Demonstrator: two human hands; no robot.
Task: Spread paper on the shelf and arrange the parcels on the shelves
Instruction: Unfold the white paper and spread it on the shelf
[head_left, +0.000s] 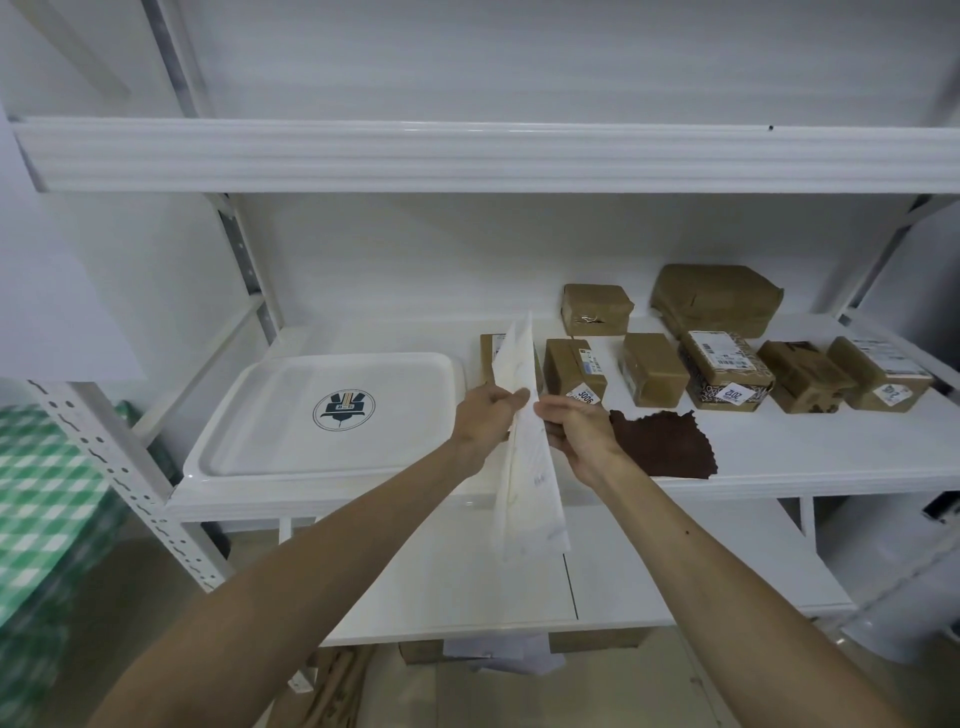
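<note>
White shelf with a tray, parcels and a brown sheet

The middle shelf carries a white tray with a round dark emblem, lying flat at its left end. To the tray's right a front row of parcels, six in brown wrapping, runs across to the right end; the leftmost is partly hidden and several bear white labels. Behind the row sit a small back parcel and a large back parcel. A ragged dark brown sheet lies flat near the front edge.
</note>
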